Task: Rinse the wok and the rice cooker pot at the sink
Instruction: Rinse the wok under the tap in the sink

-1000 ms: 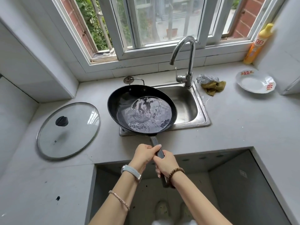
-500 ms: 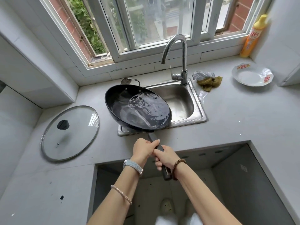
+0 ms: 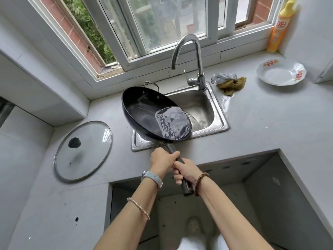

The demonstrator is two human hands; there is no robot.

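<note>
Over the left half of the sink (image 3: pixel 224 123), wok (image 3: pixel 142 112) tilts basinward, water pooled at its low rim: judged heavy, rigid, wet-slick, load sloshing, so the long handle (image 3: pixel 170 147) takes both grips, left hand (image 3: pixel 162 160) wrapped nearer the sink, right hand (image 3: pixel 187 171) wrapped behind.

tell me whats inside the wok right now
A pool of water gathered against the lowered right rim of the tilted wok, spilling over into the sink. The rest of the interior looks bare and wet. The water's glare hides the metal beneath it.
</note>
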